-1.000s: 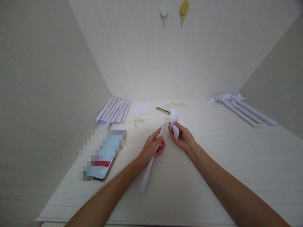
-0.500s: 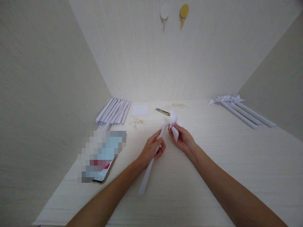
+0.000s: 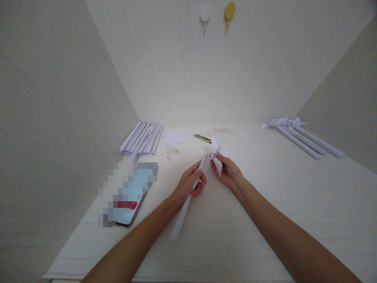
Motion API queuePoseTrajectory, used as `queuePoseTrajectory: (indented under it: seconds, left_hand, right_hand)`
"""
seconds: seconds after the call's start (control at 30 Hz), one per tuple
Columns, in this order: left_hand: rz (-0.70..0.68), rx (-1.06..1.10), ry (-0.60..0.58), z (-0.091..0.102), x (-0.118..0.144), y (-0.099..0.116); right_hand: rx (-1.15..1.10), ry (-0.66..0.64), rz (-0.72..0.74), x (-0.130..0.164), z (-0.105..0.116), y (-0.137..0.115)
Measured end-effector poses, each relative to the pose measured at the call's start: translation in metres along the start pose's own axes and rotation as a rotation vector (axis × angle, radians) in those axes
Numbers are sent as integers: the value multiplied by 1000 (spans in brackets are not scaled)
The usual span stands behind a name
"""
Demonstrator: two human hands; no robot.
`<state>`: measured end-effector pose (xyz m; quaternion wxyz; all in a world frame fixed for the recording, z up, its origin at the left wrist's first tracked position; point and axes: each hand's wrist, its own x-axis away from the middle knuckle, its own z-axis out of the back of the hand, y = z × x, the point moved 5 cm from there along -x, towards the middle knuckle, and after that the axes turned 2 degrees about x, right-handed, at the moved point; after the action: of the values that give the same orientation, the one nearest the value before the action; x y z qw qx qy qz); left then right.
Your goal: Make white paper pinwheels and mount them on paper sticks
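Note:
My left hand (image 3: 188, 185) grips a long rolled white paper stick (image 3: 180, 218) that slants from the lower left up toward the middle of the table. My right hand (image 3: 228, 173) pinches a small folded white paper pinwheel (image 3: 216, 155) by its centre. The stick's upper tip sits right against the pinwheel, between my two hands. Both hands hover just above the pale wooden tabletop (image 3: 265, 204).
A stack of rolled paper sticks (image 3: 141, 137) lies at the back left, beside a white paper square (image 3: 174, 136), small pins (image 3: 171, 150) and a snipper (image 3: 202, 137). Finished pinwheels on sticks (image 3: 300, 135) lie at the back right. A phone (image 3: 128, 194) rests at the left. Two hooks (image 3: 217, 12) hang on the wall.
The stick's upper tip has closed in on the pinwheel, and my two hands have drawn slightly together. Nothing else on the table has moved.

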<state>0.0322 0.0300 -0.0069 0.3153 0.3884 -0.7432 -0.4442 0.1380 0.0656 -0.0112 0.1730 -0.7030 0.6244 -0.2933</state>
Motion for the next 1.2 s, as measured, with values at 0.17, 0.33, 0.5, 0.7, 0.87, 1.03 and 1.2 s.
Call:
queuePoseTrajectory:
  seconds: [0.17, 0.33, 0.5, 0.7, 0.87, 1.03, 1.2]
  left_hand:
    - [-24, -93, 3, -2, 2, 0]
    - [-29, -113, 9, -2, 3, 0]
    - [-32, -110, 10, -3, 3, 1]
    - [-36, -146, 7, -2, 3, -2]
    - [-42, -158, -12, -2, 2, -3]
    - [-36, -157, -15, -1, 2, -5]
    - [-38, -166, -14, -2, 2, -4]
  right_hand:
    - [37, -4, 0, 1, -1, 1]
    - [111, -69, 39, 3, -5, -1]
    - [165, -106, -23, 4, -6, 3]
    - [211, -48, -14, 2, 0, 3]
    - [210, -63, -14, 2, 0, 3]
    - [207, -82, -8, 4, -3, 2]
    - [214, -81, -11, 4, -3, 2]
